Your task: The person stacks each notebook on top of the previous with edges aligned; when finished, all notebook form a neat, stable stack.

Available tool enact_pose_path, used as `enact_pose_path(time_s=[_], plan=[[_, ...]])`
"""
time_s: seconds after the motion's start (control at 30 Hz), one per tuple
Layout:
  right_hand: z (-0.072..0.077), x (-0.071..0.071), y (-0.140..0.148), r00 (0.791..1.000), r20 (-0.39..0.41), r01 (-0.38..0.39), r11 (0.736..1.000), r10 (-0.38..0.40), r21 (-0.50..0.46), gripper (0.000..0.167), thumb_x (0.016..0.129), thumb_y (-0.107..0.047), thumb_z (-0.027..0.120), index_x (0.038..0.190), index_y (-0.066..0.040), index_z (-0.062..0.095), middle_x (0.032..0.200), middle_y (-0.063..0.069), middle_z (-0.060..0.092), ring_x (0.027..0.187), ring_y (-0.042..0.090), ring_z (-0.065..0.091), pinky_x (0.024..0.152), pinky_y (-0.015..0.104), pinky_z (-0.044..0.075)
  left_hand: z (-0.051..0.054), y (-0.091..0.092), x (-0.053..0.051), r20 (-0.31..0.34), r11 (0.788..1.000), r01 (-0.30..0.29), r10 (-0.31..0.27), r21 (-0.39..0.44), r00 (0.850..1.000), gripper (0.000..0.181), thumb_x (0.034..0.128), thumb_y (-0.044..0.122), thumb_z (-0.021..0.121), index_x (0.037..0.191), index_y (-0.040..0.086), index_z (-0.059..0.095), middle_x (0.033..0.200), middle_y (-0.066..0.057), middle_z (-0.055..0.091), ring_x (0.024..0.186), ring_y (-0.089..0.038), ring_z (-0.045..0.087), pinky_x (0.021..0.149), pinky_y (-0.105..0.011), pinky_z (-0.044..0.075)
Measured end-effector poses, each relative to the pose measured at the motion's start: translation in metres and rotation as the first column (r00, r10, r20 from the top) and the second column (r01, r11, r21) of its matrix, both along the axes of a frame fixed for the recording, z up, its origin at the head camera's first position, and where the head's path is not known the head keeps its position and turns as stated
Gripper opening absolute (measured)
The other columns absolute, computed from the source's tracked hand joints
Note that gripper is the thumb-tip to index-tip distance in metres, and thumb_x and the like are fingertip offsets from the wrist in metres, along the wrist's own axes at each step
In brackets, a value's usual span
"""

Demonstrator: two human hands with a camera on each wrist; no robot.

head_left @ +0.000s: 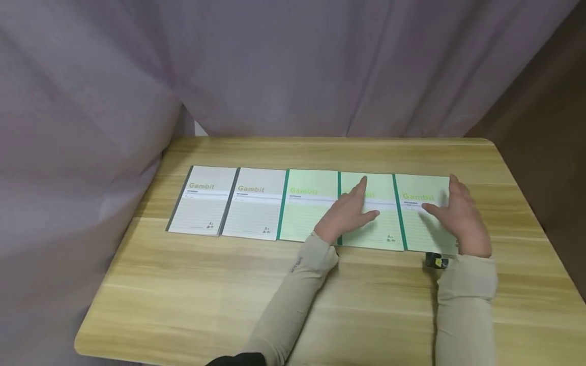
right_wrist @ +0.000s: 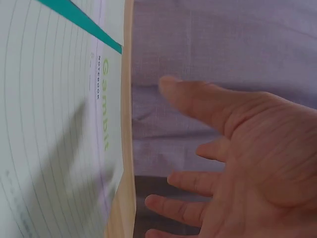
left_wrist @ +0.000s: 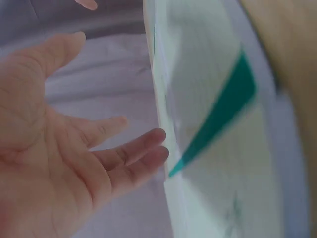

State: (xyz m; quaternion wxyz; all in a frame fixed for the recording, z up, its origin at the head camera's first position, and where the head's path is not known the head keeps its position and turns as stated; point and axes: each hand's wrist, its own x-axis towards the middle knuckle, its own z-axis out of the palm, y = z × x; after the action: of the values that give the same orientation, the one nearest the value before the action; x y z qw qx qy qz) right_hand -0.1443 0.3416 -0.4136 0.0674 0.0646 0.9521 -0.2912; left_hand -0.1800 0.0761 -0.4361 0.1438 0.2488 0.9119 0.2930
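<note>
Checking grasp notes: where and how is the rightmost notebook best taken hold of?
The rightmost notebook is probably best pinched at its right edge, coming from the right, thumb on top: it lies flat, its left-side green spine meeting the next notebook, the right edge having no neighbour.

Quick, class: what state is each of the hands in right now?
Left hand: open, holding nothing, over the green-spined notebooks.
Right hand: open, holding nothing, at the right edge of the rightmost notebook.

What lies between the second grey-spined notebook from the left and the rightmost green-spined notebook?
In the head view, a green-spined notebook and, right of it, another; the left hand is over part of them.
</note>
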Motion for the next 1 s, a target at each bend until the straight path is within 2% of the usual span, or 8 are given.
enact_pose_path(time_s=[0.23, 0.47, 0.57, 0.63, 0.73, 0.87, 0.97, 1.0], plan=[[0.001, 0.006, 0.011, 0.999, 0.034, 0.019, 1.0, -0.019, -0.019, 0.096, 0.1, -0.024, 0.06, 0.154, 0.007, -0.014, 0.155, 0.043, -0.007, 0.143, 0.06, -0.002, 0.111, 0.072, 0.009, -0.004, 0.027, 0.006, 0.057, 0.999, 0.027, -0.028, 0.018, 0.998, 0.088, 0.1019, 0.041, 0.058, 0.163, 0.008, 0.003, 0.164, -0.004, 0.028, 0.145, -0.011, 0.032, 0.114, -0.019, 0.025], [-0.004, 0.008, 0.02, 0.995, 0.089, 0.035, 0.999, -0.035, 0.005, 0.095, 0.102, -0.029, 0.054, 0.151, 0.014, -0.015, 0.146, 0.053, 0.005, 0.135, 0.068, 0.012, 0.107, 0.074, 0.017, -0.009, 0.049, 0.014, 0.037, 1.0, -0.012, 0.012, 0.012, 0.999, 0.082, 0.1006, 0.037, 0.06, 0.162, 0.008, 0.015, 0.15, -0.005, 0.05, 0.131, -0.017, 0.052, 0.105, -0.023, 0.041], [-0.008, 0.009, 0.027, 0.992, 0.113, 0.059, 0.998, -0.059, 0.002, 0.095, 0.102, -0.028, 0.055, 0.149, 0.016, -0.016, 0.143, 0.055, 0.007, 0.133, 0.069, 0.015, 0.106, 0.075, 0.019, -0.008, 0.056, 0.019, 0.049, 0.998, -0.025, 0.022, 0.061, 0.999, 0.079, 0.1002, 0.034, 0.061, 0.16, 0.005, 0.019, 0.128, -0.007, 0.067, 0.115, -0.016, 0.061, 0.089, -0.022, 0.05], [-0.01, 0.011, 0.031, 0.989, 0.13, 0.07, 0.998, -0.069, -0.004, 0.095, 0.102, -0.028, 0.054, 0.148, 0.017, -0.016, 0.142, 0.055, 0.007, 0.132, 0.069, 0.016, 0.105, 0.075, 0.02, -0.007, 0.061, 0.023, 0.089, 0.993, -0.036, 0.026, 0.112, 0.996, 0.078, 0.0998, 0.032, 0.061, 0.16, 0.005, 0.019, 0.107, -0.006, 0.072, 0.091, -0.012, 0.064, 0.071, -0.021, 0.051], [-0.012, 0.015, 0.038, 0.986, 0.147, 0.079, 0.997, -0.076, -0.016, 0.096, 0.102, -0.03, 0.053, 0.147, 0.019, -0.016, 0.142, 0.056, 0.007, 0.132, 0.069, 0.017, 0.105, 0.075, 0.021, -0.008, 0.067, 0.027, 0.142, 0.983, -0.057, 0.032, 0.177, 0.989, 0.077, 0.0991, 0.027, 0.061, 0.159, 0.003, 0.02, 0.082, -0.003, 0.067, 0.058, -0.009, 0.05, 0.049, -0.022, 0.042], [-0.012, 0.017, 0.042, 0.983, 0.168, 0.085, 0.992, -0.069, -0.09, 0.098, 0.103, -0.034, 0.051, 0.146, 0.018, -0.019, 0.146, 0.053, 0.0, 0.136, 0.067, 0.011, 0.106, 0.074, 0.02, -0.008, 0.071, 0.029, 0.154, 0.978, -0.092, 0.063, 0.189, 0.986, 0.075, 0.0975, 0.027, 0.061, 0.157, 0.0, 0.024, 0.093, -0.006, 0.068, 0.062, -0.011, 0.05, 0.053, -0.021, 0.042], [-0.012, 0.017, 0.043, 0.981, 0.185, 0.09, 0.987, -0.065, -0.132, 0.092, 0.103, -0.038, 0.05, 0.149, 0.019, -0.004, 0.145, 0.051, 0.015, 0.131, 0.063, 0.025, 0.1, 0.071, 0.032, -0.006, 0.072, 0.028, 0.167, 0.978, -0.123, 0.094, 0.171, 0.981, 0.077, 0.0966, 0.031, 0.061, 0.156, -0.002, 0.025, 0.119, -0.012, 0.067, 0.081, -0.015, 0.055, 0.065, -0.022, 0.046], [-0.012, 0.016, 0.043, 0.98, 0.191, 0.09, 0.986, -0.063, -0.139, 0.087, 0.103, -0.04, 0.05, 0.147, 0.02, 0.005, 0.139, 0.05, 0.023, 0.124, 0.06, 0.033, 0.094, 0.068, 0.037, -0.006, 0.073, 0.028, 0.175, 0.977, -0.126, 0.096, 0.171, 0.98, 0.077, 0.0965, 0.031, 0.061, 0.156, -0.003, 0.025, 0.12, -0.014, 0.067, 0.082, -0.016, 0.055, 0.065, -0.022, 0.047]])
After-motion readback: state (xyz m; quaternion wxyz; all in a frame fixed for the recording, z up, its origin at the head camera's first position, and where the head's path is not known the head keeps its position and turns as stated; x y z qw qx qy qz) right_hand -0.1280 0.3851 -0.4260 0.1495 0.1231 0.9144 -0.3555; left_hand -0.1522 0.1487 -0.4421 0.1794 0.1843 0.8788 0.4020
